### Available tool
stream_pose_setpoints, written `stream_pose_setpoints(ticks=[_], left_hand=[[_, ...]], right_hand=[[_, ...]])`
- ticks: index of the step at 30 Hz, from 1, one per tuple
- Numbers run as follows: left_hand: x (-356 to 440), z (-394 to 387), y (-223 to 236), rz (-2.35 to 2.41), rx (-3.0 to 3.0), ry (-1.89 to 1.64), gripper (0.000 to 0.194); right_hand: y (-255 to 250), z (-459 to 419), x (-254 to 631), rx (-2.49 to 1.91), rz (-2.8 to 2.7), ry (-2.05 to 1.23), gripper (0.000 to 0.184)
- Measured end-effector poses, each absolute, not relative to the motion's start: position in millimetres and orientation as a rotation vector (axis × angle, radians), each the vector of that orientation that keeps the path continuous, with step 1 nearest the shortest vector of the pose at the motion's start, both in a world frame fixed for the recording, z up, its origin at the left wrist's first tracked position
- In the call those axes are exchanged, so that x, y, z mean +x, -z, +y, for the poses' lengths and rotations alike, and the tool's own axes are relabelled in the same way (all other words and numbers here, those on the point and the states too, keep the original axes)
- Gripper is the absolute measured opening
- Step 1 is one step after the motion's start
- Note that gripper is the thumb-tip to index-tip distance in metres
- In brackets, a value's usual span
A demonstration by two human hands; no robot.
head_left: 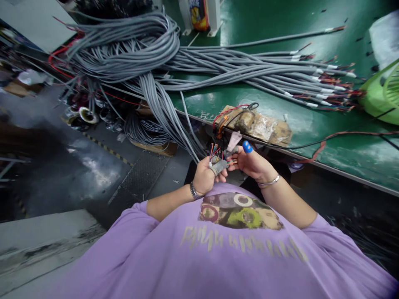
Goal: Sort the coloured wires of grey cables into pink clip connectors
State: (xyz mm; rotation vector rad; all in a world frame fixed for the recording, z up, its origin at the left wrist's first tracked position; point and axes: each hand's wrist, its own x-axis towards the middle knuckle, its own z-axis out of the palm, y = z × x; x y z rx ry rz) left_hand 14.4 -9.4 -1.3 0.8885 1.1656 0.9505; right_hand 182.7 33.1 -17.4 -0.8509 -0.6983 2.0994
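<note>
While the left hand point(204, 176) grips a grey cylindrical piece point(219, 167) near the green tabletop's point(343, 153) edge, right hand point(252, 164) pinching thin wire ends point(232, 162) beside it, blue fingertip cover point(247, 146) on one finger, grey cable bundle point(249, 68) lying beyond.

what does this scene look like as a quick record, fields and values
left hand: holds a grey cylindrical piece
right hand: fingertips at thin wires beside that piece, exact grip unclear; blue cover on one digit
surface: green table
on table: grey cables, partly coiled, stripped ends toward the right
near edge: worn block
</note>
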Motion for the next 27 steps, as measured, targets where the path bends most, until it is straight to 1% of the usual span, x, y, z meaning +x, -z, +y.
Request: stream_pose_setpoints(ticks=[2, 5, 8, 11, 13, 16, 19, 20, 22, 25, 27], left_hand=[[11, -11, 4, 1.165, 0.963, -0.919, 0.037], [9, -11, 2, 1.164, 1.045, -0.857, 0.036], [10, -7, -2, 1.128, 1.086, -0.704, 0.035], [10, -3, -5, 1.045, 1.086, -0.462, 0.036], [10, -2, -5, 1.034, 1.067, -0.405, 0.038], [10, -3, -2, 1.09, 0.978, -0.535, 0.041], [10, -4, 4, 1.128, 0.862, -0.719, 0.042], [10, -5, 6, 1.129, 0.839, -0.759, 0.043], [9, -4, 9, 1.113, 0.828, -0.788, 0.045], [6, -2, 12, 1.069, 0.864, -0.731, 0.045], [2, -1, 11, 1.056, 0.92, -0.665, 0.043]], right_hand=[[17, 32, 187, -0.875, -0.798, -2.094, 0.056], [13, 30, 189, -0.899, -0.913, -2.029, 0.041], [7, 29, 187, -0.873, -1.055, -1.973, 0.031], [4, 27, 183, -0.84, -1.175, -1.921, 0.03], [7, 25, 183, -0.843, -1.191, -1.884, 0.034], [17, 21, 187, -0.914, -1.058, -1.821, 0.042], [27, 15, 190, -0.953, -0.939, -1.854, 0.051], [29, 13, 189, -0.952, -0.947, -1.858, 0.051], [31, 7, 184, -0.959, -0.986, -1.773, 0.042], [27, 1, 174, -0.948, -0.929, -1.597, 0.029], [23, 0, 168, -0.941, -0.919, -1.573, 0.027]])
